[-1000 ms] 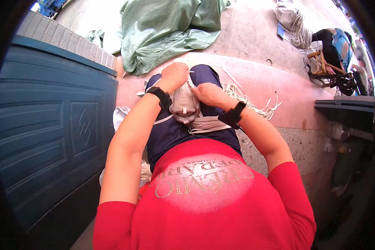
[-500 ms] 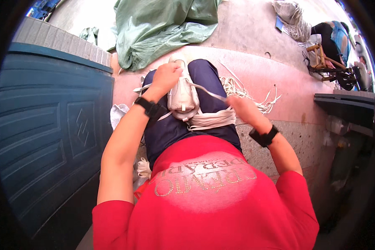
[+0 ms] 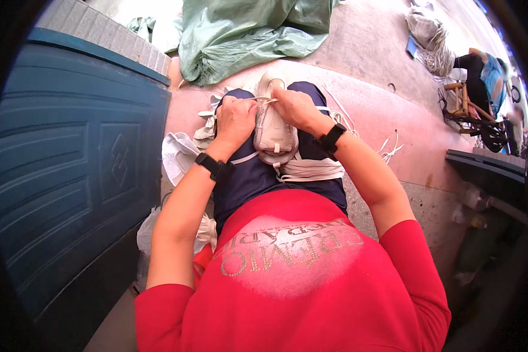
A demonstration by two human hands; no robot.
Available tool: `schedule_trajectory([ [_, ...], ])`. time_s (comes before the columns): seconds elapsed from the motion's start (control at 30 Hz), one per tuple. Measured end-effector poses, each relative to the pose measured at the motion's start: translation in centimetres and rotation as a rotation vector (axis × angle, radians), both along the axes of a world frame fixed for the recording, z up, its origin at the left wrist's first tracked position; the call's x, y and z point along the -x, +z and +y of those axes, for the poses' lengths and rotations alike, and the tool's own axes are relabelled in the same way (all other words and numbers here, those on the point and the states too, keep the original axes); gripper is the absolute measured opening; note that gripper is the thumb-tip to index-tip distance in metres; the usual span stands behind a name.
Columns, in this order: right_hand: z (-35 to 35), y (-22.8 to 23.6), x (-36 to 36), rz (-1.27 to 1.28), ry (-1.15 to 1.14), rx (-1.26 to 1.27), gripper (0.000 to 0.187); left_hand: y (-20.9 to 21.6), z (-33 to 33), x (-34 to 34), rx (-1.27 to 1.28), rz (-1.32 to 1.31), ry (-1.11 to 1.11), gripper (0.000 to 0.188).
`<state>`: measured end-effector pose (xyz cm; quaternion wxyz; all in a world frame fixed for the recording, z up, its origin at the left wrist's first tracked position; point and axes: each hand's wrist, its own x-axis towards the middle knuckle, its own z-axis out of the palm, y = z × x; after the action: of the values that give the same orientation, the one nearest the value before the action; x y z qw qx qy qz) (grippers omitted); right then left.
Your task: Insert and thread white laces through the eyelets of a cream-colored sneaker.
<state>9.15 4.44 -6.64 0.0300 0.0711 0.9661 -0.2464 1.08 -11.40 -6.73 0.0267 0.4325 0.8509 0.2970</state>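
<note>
— Since the view starts at my own chest, what sits closest below it?

— A red shirt (image 3: 293,281), then dark trousers (image 3: 246,176) over my lap. Across the thighs lies a bundle of white cords (image 3: 311,170), limp and flat, and on top of it rests the shoe (image 3: 274,126), pale and soft-sided, toe pointing away from me.

— How are the hands set on it?

— My left hand (image 3: 234,120) is curled shut against the shoe's left side, fingers pinching a thin white lace (image 3: 264,101). My right hand (image 3: 299,108) is closed over the far end from the right, pinching the same lace. Both wrists wear black bands.

— How do I judge it will handle?

— Light, I'd say, with a yielding upper that dents under a thumb, so I'd hold it by the firmer sole edge or the heel. The lace looks floppy and a little slick; it wants a fingertip pinch close to the shoe, not far out along its length.

— And beyond?

— Left of my knee lie white scraps of cloth (image 3: 179,155) beside a blue panelled door (image 3: 70,176). More loose cords (image 3: 387,146) trail on the pink concrete to the right. Farther off lies a crumpled green tarp (image 3: 246,35).
</note>
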Motion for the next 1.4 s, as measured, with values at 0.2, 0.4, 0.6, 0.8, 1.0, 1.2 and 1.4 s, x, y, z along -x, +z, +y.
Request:
schedule_trajectory([
  [0.2, 0.3, -1.3, -0.2, 0.027, -0.247, 0.381, 0.025, -0.1, 1.4, 0.6, 0.147, 0.068, 0.017, 0.015],
  [0.4, 0.2, -1.1, 0.1, -0.006, -0.277, 0.44, 0.027, 0.0, 1.9, 1.9, 0.195, 0.067, -0.108, 0.015],
  [0.6, 0.1, -1.4, -0.3, 0.023, -0.259, 0.357, 0.031, 0.0, 2.8, 0.9, 0.311, 0.227, -0.183, 0.014],
  [0.8, -0.7, -0.3, -2.2, 0.06, -0.397, 0.448, 0.03, 0.0, 1.7, -0.1, 0.159, 0.069, -0.046, 0.019],
  [1.0, 0.0, 0.8, -1.4, -0.073, -0.214, 0.271, 0.022, 2.2, 3.9, 1.3, 0.474, -0.137, -0.233, 0.023],
  [1.2, -3.6, -1.5, -0.2, 0.233, 0.117, 0.15, 0.016, 0.5, 0.3, 3.8, 0.547, -0.026, -0.261, 0.017],
  [1.4, -1.3, -0.3, -3.5, 0.149, 0.377, -0.255, 0.017, -1.3, 1.1, -0.4, 0.074, -0.048, -0.256, 0.012],
])
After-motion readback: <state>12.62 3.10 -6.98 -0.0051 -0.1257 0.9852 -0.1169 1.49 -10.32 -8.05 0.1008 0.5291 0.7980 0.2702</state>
